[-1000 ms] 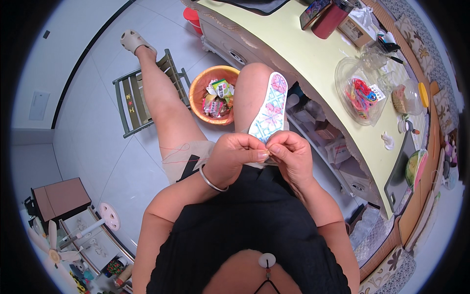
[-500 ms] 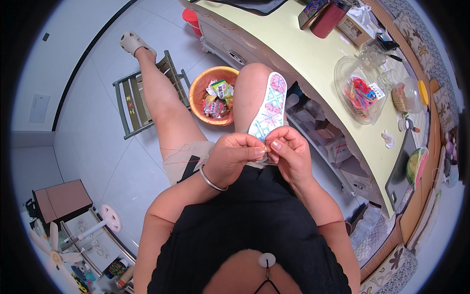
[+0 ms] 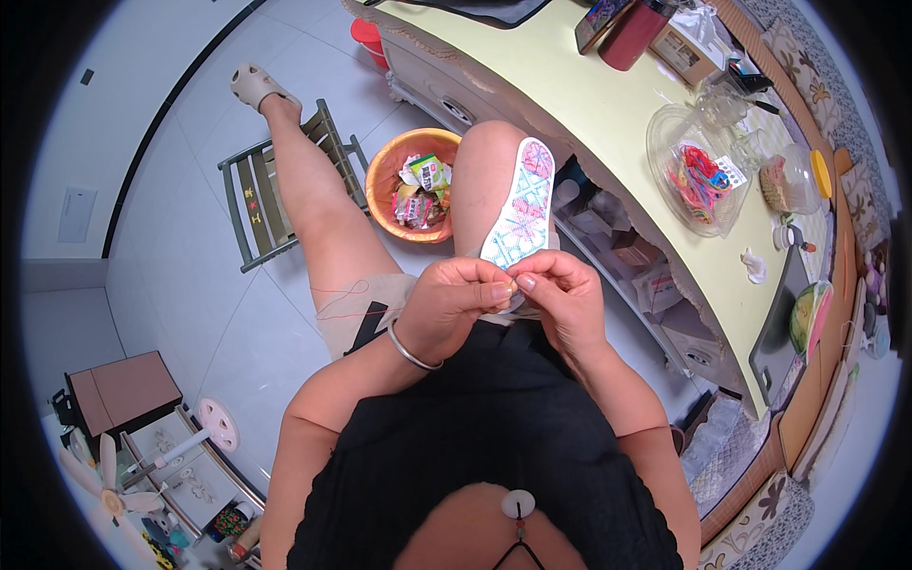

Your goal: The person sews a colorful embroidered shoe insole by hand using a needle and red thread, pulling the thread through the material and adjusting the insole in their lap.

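My left hand (image 3: 458, 296) and my right hand (image 3: 566, 290) meet fingertip to fingertip over my lap, each closed in a pinch. Whatever sits between the fingers is too small to make out. Just beyond them a white insole (image 3: 524, 211), stitched in pink, red and blue patterns, lies along my right thigh. Its near end is partly hidden behind my hands. Thin red thread (image 3: 353, 291) trails in loops across the light shorts on my left thigh, close to my left wrist.
A wooden-coloured bin (image 3: 382, 180) with wrappers stands between my legs, beside a folding stool (image 3: 249, 211). On the right, a yellow-topped table (image 3: 608, 114) holds a clear plastic tub (image 3: 665, 195) of coloured thread, a jar (image 3: 796, 182) and a dark red flask (image 3: 635, 36).
My right thumb and fingers have shifted slightly and sit a little closer together at the pinch. The insole and the red thread stay nearly where they were.
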`<state>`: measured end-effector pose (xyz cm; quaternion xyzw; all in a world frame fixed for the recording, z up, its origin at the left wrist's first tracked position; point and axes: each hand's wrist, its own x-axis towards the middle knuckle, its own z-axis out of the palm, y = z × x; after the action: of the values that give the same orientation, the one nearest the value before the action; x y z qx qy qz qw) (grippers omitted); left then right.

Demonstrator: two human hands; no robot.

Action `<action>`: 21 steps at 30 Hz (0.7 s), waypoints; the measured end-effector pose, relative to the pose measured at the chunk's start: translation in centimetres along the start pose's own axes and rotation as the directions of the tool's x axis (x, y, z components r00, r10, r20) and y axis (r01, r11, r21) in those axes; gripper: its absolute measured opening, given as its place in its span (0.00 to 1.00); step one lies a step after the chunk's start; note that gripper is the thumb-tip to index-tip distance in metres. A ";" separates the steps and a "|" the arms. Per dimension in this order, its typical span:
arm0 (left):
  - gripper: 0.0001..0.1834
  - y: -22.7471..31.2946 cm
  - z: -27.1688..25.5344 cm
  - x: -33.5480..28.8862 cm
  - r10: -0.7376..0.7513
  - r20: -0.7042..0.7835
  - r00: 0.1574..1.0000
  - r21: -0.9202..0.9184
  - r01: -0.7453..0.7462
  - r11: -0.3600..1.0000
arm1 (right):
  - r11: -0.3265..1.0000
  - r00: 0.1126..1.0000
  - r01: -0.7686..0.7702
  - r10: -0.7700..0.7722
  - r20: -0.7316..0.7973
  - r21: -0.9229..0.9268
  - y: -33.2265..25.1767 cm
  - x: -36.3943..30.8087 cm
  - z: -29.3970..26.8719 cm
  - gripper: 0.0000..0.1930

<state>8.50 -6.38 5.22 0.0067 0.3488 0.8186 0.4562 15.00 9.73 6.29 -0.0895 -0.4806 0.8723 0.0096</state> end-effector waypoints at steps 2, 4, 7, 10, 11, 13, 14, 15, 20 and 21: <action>0.06 0.0 0.0 0.0 -0.002 -0.006 1.000 0.006 0.002 1.000 | 1.000 1.000 0.008 -0.008 -0.015 -0.027 0.0 0.0 0.1 0.05; 0.06 0.0 0.0 0.0 -0.003 -0.011 1.000 0.008 0.003 1.000 | 0.999 1.000 -0.004 0.004 -0.015 -0.044 -0.1 0.0 0.0 0.05; 0.05 0.0 0.0 0.0 -0.007 -0.017 1.000 0.009 0.007 1.000 | 0.998 1.000 -0.019 0.018 -0.021 -0.060 -0.2 -0.1 0.1 0.05; 0.05 0.1 0.0 0.0 -0.009 -0.019 1.000 0.009 0.009 1.000 | 0.998 0.998 -0.039 0.036 -0.060 -0.049 -0.2 0.0 0.0 0.04; 0.05 0.1 0.0 0.0 -0.009 -0.019 1.000 0.009 0.009 1.000 | 0.998 0.996 -0.046 0.043 -0.078 -0.041 -0.2 0.0 0.0 0.04; 0.06 0.1 0.1 -0.1 -0.012 -0.031 0.999 0.024 0.013 1.000 | 0.999 0.996 -0.051 0.050 -0.081 -0.017 0.0 0.1 -0.3 0.03; 0.06 0.1 0.2 -0.1 -0.014 -0.038 0.999 0.031 0.015 0.999 | 0.999 0.995 -0.053 0.053 -0.082 -0.005 0.0 0.1 -0.4 0.03; 0.06 0.1 0.2 -0.1 -0.020 -0.037 0.999 0.035 0.021 0.999 | 0.998 0.995 -0.063 0.062 -0.077 -0.008 -0.1 0.1 -0.4 0.03; 0.06 0.1 0.1 0.1 -0.027 -0.014 1.000 0.027 0.028 0.999 | 0.998 0.996 -0.058 0.058 -0.061 0.008 -0.6 0.1 0.5 0.04; 0.06 0.1 0.1 0.1 -0.024 -0.014 1.000 0.027 0.025 0.999 | 0.998 0.996 -0.065 0.065 -0.059 0.003 -0.6 0.0 0.6 0.04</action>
<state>8.39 -6.25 5.36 0.0029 0.3628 0.8082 0.4638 14.83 9.60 7.11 -0.1310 -0.4763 0.8695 -0.0045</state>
